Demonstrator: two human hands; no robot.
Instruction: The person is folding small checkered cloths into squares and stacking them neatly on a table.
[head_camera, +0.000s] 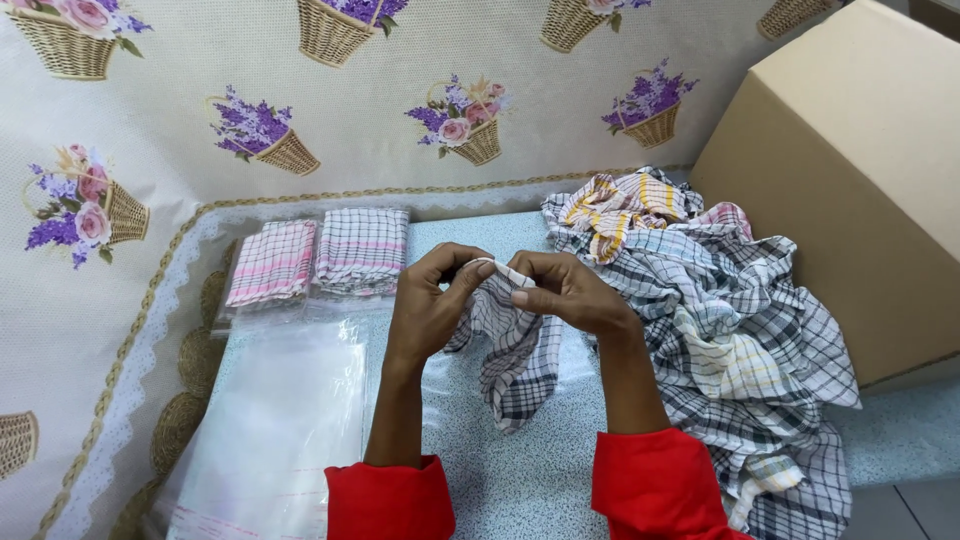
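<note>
both hands meet over the middle of the speckled blue table (520, 480), pinching the top edge of one checked cloth (510, 360). the left hand (430, 305) closes thumb and fingertips on the cloth's hem from the 9 o'clock side, and the right hand (565, 290) grips the same hem from the 3 o'clock side, the two nearly touching. the cloth is white with dark grey checks and hangs down from the fingers toward 6 o'clock, its lower end resting crumpled on the table between the forearms. both wrists come out of red sleeves (650, 495) at the bottom edge. at 3 to 4 o'clock of the hands lies a loose pile of checked cloths (730, 340), some with yellow or pink stripes, touching the held cloth. beyond it, at 2 o'clock, stands a cardboard box (860, 170). at 10 o'clock two folded cloths in clear bags (320, 255) lie side by side, and at 8 o'clock a stack of empty clear plastic bags (270, 430) lies flat. a floral tablecloth with basket prints (150, 90) covers the far surface.
</note>
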